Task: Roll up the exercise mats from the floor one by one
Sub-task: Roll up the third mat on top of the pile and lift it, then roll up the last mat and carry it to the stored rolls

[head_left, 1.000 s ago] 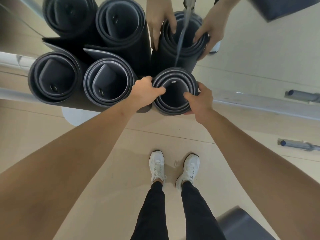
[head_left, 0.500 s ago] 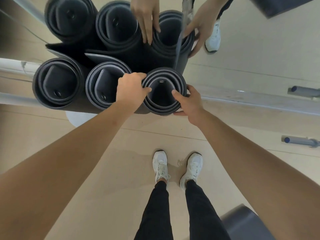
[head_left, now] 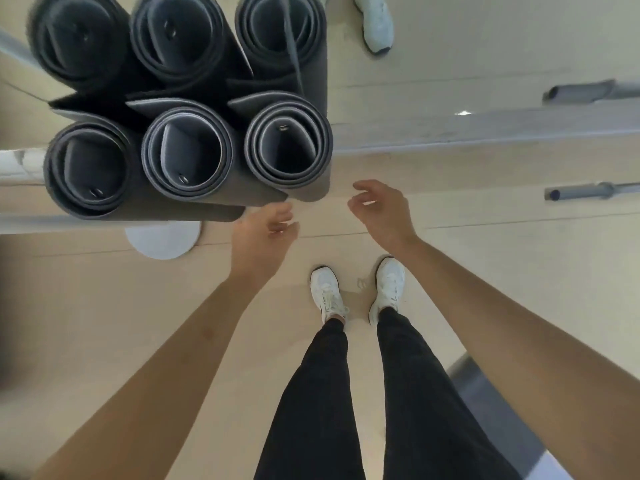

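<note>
Three dark grey rolled mats stand upright side by side against a mirror: the left roll [head_left: 65, 188], the middle roll [head_left: 152, 174] and the right roll [head_left: 322, 140]. Their reflections rise behind them. My left hand [head_left: 266, 233] hovers just below the right roll, fingers loosely curled, holding nothing. My right hand [head_left: 381, 209] hangs to the right of that roll, fingers relaxed, clear of it.
A white round disc [head_left: 162, 240] lies on the floor under the rolls. A barbell end [head_left: 581, 192] lies on the floor at the right. A dark mat corner [head_left: 491, 403] shows at the lower right. My white shoes [head_left: 325, 292] stand on the beige floor.
Both hands have let go of the right roll and drawn back toward me. The roll stays standing beside the other two. The view has tilted down slightly.
</note>
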